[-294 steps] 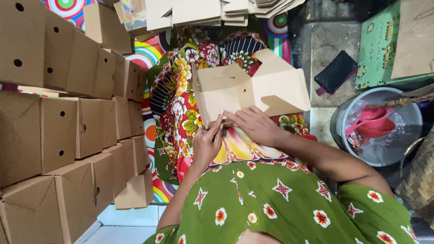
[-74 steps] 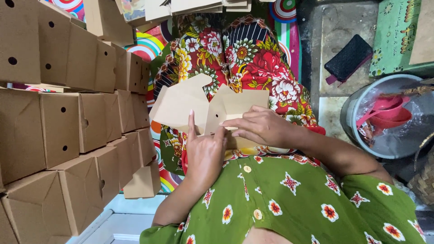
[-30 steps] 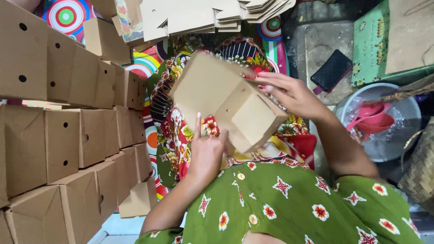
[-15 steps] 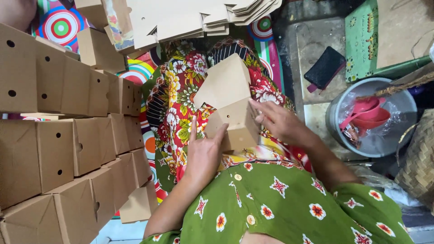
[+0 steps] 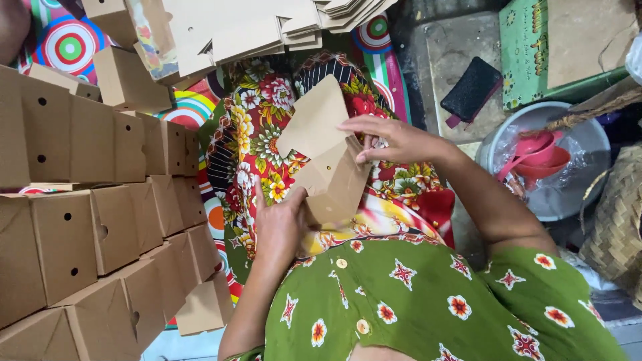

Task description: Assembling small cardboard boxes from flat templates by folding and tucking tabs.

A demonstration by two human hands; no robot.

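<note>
A brown cardboard box [image 5: 329,175] with small round holes rests over my lap on flowered cloth, its lid flap standing open toward the top of the view. My left hand [image 5: 279,224] grips the box's near left side. My right hand [image 5: 391,139] holds the far right edge where the flap meets the box, fingers curled over the cardboard. My green flowered sleeves fill the lower part of the view.
Stacked finished cardboard boxes [image 5: 80,200] fill the left side. A pile of flat box blanks [image 5: 267,30] lies at the top. A plastic basin [image 5: 555,167] with pink scoops, a black pouch [image 5: 473,90], a green board [image 5: 535,53] and a woven basket [image 5: 615,227] sit at the right.
The box has turned in my hands and the lid flap has swung open. My right hand has moved up to the box's far edge; my left hand stays on the near side.
</note>
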